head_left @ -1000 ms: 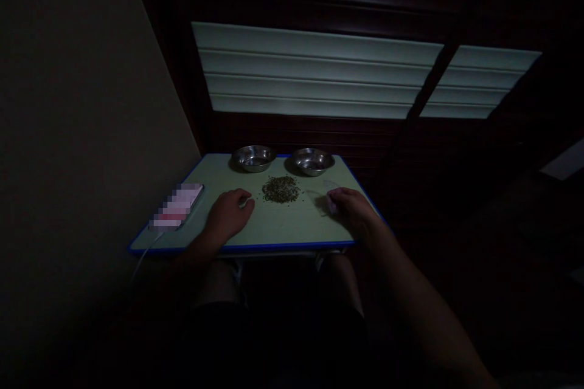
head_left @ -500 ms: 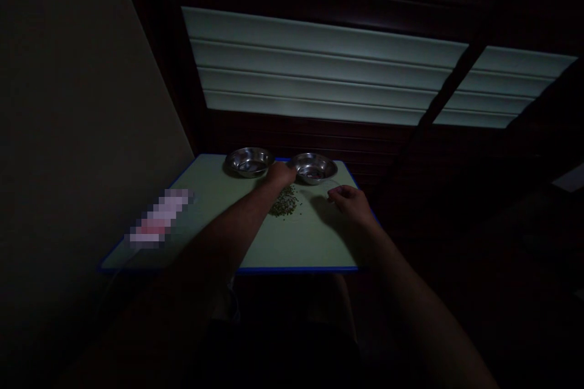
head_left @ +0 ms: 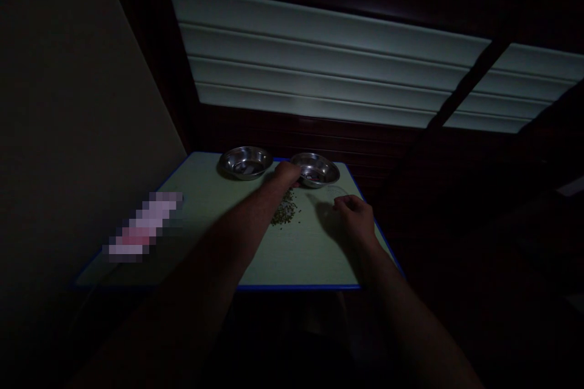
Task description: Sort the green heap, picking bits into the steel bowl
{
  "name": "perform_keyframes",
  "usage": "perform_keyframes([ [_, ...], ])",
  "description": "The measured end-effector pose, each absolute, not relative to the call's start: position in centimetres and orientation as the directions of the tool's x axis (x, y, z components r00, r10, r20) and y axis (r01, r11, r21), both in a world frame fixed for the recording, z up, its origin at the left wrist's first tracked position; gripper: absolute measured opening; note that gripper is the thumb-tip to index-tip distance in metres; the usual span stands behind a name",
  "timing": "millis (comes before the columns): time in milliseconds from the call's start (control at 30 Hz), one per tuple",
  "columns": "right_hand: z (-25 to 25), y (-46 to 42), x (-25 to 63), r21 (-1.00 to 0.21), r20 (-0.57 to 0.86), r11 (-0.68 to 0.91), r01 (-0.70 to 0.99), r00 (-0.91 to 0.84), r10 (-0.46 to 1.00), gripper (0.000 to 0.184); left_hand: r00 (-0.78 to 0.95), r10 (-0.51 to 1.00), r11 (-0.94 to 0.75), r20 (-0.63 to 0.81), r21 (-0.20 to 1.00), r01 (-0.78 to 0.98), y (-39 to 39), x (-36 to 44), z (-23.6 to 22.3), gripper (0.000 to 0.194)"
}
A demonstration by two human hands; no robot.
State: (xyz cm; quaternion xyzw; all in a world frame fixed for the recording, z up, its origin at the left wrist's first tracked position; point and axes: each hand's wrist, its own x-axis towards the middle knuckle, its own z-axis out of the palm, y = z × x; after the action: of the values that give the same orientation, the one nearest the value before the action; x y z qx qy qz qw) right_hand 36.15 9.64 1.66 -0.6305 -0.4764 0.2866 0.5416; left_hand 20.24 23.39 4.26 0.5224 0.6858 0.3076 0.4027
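Observation:
On a small pale green table (head_left: 214, 219) with a blue edge lies a loose pile of small greenish grains (head_left: 285, 214). At the far edge stand two steel bowls, the left bowl (head_left: 244, 161) and the right bowl (head_left: 319, 169). My left hand (head_left: 287, 174) reaches over the pile to the near left rim of the right bowl, its fingers bunched together; what they pinch is too small to see. To the right of the pile my right hand (head_left: 354, 214) rests on the table with curled fingers, beside a faint clear object (head_left: 337, 189).
A flat blurred-out object (head_left: 143, 228) lies at the table's left side. A plain wall rises on the left. Dark louvred shutters with lit slats stand behind the table. The room is very dim and the floor to the right is dark.
My left hand has left the table near the pile's left side and reached forward to the right bowl's rim. The right hand has stayed in place. The view has shifted a little.

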Motion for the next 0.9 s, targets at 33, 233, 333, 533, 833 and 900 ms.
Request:
perform_keyframes([
  [33, 1.7, 9.7, 36.2, -0.957, 0.154, 0.039, 0.287, 0.391, 0.907, 0.031, -0.133, 0.962, 0.271, -0.237, 0.865, 0.422, 23.3, 20.3, 4.1, 0.036],
  [233, 1.8, 9.7, 36.2, -0.986, 0.074, 0.008, 0.164, 0.399, 0.914, 0.028, -0.147, 0.966, 0.229, -0.210, 0.965, 0.126, 21.9, 19.4, 4.4, 0.035],
  [333, 1.8, 9.5, 36.1, -0.999, 0.037, 0.024, 0.045, 0.330, 0.943, 0.027, -0.142, 0.971, 0.195, -0.195, 0.981, -0.008, 20.5, 18.0, 5.1, 0.027],
  [533, 1.9, 9.0, 35.9, -0.998, 0.047, 0.053, -0.014, 0.263, 0.964, 0.025, -0.200, 0.960, 0.111, -0.196, 0.922, -0.371, 15.6, 13.2, 6.6, 0.019],
  [833, 2.6, 8.0, 34.5, -0.932, 0.165, 0.095, 0.349, 0.177, 0.970, 0.038, -0.180, 0.956, 0.119, -0.231, 0.868, -0.482, 4.6, 4.8, 6.0, 0.022],
  [900, 2.8, 7.9, 34.3, -0.887, 0.224, 0.138, 0.441, 0.149, 0.963, 0.033, -0.211, 0.948, 0.119, -0.237, 0.881, -0.457, 2.3, 3.0, 5.1, 0.025],
])
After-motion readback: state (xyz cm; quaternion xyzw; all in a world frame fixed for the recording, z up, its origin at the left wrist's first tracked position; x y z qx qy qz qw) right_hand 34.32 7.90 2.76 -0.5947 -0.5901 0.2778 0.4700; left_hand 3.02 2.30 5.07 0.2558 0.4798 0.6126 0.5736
